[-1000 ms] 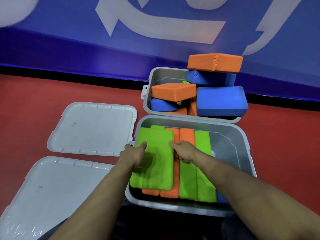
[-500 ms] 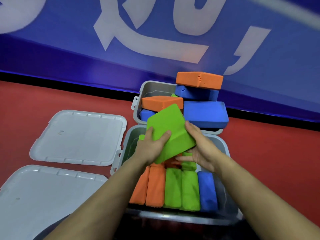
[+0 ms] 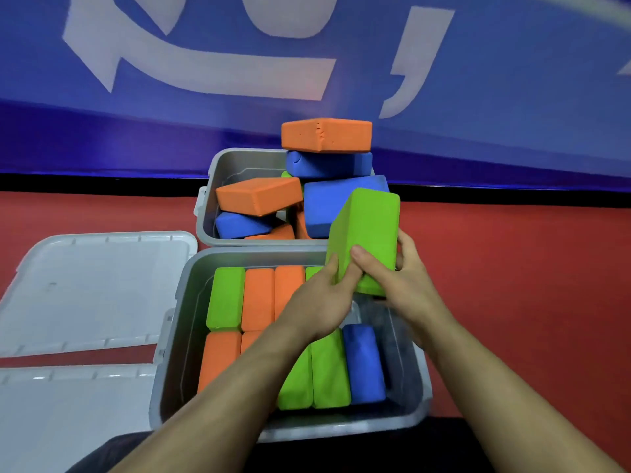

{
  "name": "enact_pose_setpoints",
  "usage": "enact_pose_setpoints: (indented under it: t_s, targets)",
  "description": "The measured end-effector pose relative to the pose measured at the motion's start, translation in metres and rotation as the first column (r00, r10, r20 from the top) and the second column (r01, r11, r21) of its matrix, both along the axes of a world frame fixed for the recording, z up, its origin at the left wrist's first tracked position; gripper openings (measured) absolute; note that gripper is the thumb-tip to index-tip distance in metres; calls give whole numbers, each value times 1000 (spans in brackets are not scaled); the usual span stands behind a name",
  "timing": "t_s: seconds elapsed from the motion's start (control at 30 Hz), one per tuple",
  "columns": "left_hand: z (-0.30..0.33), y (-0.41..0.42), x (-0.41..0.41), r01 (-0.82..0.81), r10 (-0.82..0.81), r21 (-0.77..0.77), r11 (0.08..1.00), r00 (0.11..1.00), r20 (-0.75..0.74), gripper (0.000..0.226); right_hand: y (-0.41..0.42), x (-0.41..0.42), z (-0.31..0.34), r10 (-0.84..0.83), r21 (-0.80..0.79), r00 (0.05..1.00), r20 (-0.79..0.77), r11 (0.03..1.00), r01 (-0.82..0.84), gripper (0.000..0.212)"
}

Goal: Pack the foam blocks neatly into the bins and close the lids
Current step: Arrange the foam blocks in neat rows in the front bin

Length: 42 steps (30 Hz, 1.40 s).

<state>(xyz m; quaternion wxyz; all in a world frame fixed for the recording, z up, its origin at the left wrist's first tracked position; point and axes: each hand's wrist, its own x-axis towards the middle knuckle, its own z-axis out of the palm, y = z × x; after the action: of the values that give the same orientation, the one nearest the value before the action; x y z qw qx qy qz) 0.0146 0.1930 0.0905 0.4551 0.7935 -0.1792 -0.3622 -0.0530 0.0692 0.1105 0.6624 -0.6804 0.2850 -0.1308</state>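
A green foam block stands nearly upright over the right rear part of the near grey bin. My left hand grips its lower left side and my right hand grips its lower right side, thumb on the front face. In the near bin, green, orange and blue blocks stand on edge in rows. The far grey bin holds a loose heap of orange and blue blocks, with an orange block on top, well above the rim.
Two grey lids lie on the red floor to the left: one beside the near bin's rear, the other nearer me. A blue wall runs behind the far bin. Open red floor lies to the right.
The green block lay flat on the rows a second ago. Both hands have lifted it, turned it upright and carried it to the right side of the near bin.
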Motion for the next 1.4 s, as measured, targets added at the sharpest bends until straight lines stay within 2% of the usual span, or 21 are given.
enact_pose_setpoints:
  t_s: [0.1, 0.17, 0.23, 0.3, 0.37, 0.47, 0.6, 0.8, 1.0, 1.17, 1.4]
  targets:
    - [-5, -2, 1, 73, -76, 76, 994, 996, 37, 102, -8, 9, -12, -38, -16, 999, -16, 999, 38, 70]
    - [-9, -2, 3, 92, -97, 109, 990, 994, 45, 95, -9, 15, -18, -55, -57, 998, -22, 997, 54, 58]
    - [-12, -2, 3, 124, -134, 133, 983, 989, 66, 99, -13, 19, -16, -67, -105, 995, -67, 993, 60, 47]
    - [-12, 1, 1, 183, -196, 137, 973, 977, 84, 97, -23, 20, -11, -83, -217, 985, -148, 975, 50, 42]
    - [-10, 5, -1, 264, -289, 162, 951, 944, 158, 94, -36, 19, -8, -109, -323, 967, -231, 946, 29, 47]
    - [-7, 9, -2, 309, -368, 233, 922, 886, 283, 90, -53, 16, -12, -88, -367, 931, -354, 929, -52, 55]
    - [-14, 17, 4, 297, -436, 413, 861, 849, 299, 87, -61, 18, -27, -55, -419, 865, -500, 889, -186, 62]
    - [-12, 29, 8, 305, -573, 648, 698, 781, 249, 76, -60, 34, -31, -129, -493, 822, -555, 847, -200, 65]
    - [-8, 44, 14, 289, -555, 656, 697, 797, 239, 74, -59, 49, -39, -145, -493, 847, -512, 857, -152, 56]
    - [-5, 54, 16, 282, -540, 646, 709, 807, 240, 72, -53, 58, -65, -125, -428, 845, -520, 894, -131, 65]
    - [-5, 62, 24, 225, -532, 642, 733, 778, 335, 75, -39, 64, -97, -129, -402, 830, -542, 908, -121, 69]
